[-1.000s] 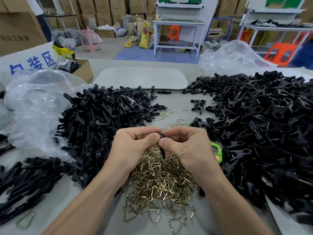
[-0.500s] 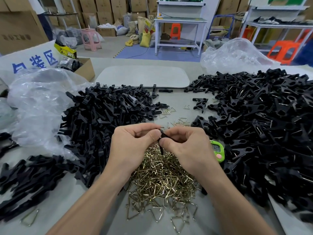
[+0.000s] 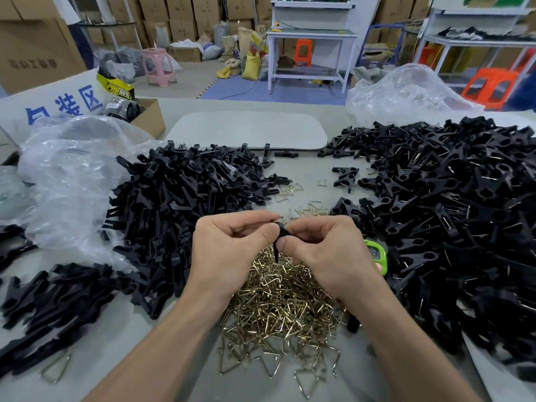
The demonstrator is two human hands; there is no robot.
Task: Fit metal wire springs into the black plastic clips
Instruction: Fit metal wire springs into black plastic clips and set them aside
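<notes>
Left hand: my left hand (image 3: 229,250) is curled in, with the thumb and fingers (image 3: 261,236) pinching the top of one small black plastic clip (image 3: 279,229).
Right hand: my right hand (image 3: 327,256) pinches that same clip from the other side, so both thumbs sit right up against each other.
Clip: it's held in the air just above the spring heap, thin tail pointing down. I honestly can't tell if a spring is in it, my fingers cover that bit.
Springs: a heap of brass-coloured triangular wire springs (image 3: 278,309) lies on the grey bench (image 3: 304,175) right under my hands, with a few strays further back.
Left pile: a big heap of loose black plastic clip pieces (image 3: 179,204), next to a crumpled clear plastic bag (image 3: 72,184).
Right pile: an even bigger heap of black clips (image 3: 449,213), many with wire showing.
Extras: a small green digital gadget (image 3: 377,253) peeks out beside my right hand, and a pale grey rounded mat (image 3: 246,130) lies at the back.
</notes>
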